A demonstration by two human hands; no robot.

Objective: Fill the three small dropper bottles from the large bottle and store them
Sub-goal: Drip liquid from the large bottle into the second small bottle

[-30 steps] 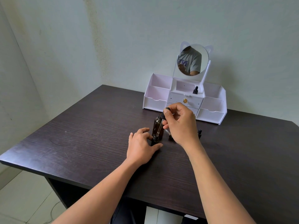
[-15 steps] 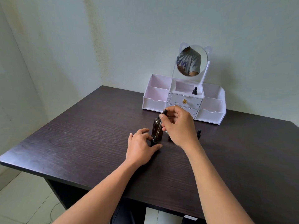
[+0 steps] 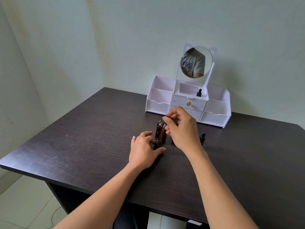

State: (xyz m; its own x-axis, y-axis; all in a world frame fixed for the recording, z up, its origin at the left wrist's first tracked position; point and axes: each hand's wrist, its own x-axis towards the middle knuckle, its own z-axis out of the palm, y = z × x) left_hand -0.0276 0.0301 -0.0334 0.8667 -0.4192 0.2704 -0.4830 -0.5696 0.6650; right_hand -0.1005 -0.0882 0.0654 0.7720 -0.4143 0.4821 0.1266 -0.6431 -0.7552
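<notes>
Gripping a small dropper bottle [image 3: 157, 143] with the left hand [image 3: 143, 150], upright and uncapped on the dark table [image 3: 82, 146], mid-table. Pinching a glass dropper [image 3: 161, 132] by its bulb with the right hand [image 3: 184, 129], tilted, tip down at that bottle's mouth; inside or not, cannot tell. Just behind, the large amber bottle [image 3: 158, 128]. Off to the right, a second dropper bottle [image 3: 202, 138], capped. Far back, in the white organizer [image 3: 158, 104], centre top compartment under the round mirror [image 3: 196, 61], a third dropper bottle [image 3: 199, 93].
</notes>
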